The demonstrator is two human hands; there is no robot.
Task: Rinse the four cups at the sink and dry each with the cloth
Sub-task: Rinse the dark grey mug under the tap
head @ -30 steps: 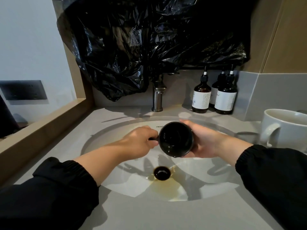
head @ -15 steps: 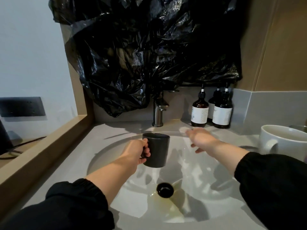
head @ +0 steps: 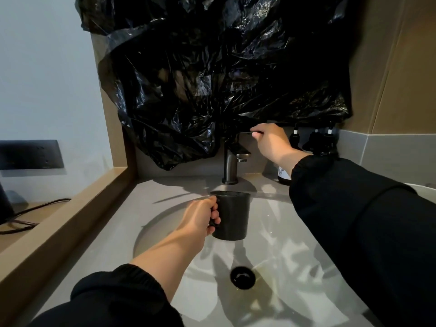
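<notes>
Grip check: our left hand [head: 200, 217] holds the matte-black mug [head: 233, 218], probably heavy, breakable and slippery when wet, by its handle; our right hand [head: 271, 140] pinches the thin tap lever [head: 245, 132] at one o'clock.

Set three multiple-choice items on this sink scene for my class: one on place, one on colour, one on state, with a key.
1. Where is the matte black handled mug relative to the white sink basin and the metal faucet?
A resting on the basin floor
B held in the air over the basin
C set on top of the faucet

2. What colour is the crinkled plastic sheet behind the faucet?
A white
B blue
C black

3. How does the mug stand?
A upright
B upside down
C on its side

Key:
1 B, the left hand holds it by the handle above the basin.
2 C, it is glossy black.
3 A, its rim faces up.
</notes>
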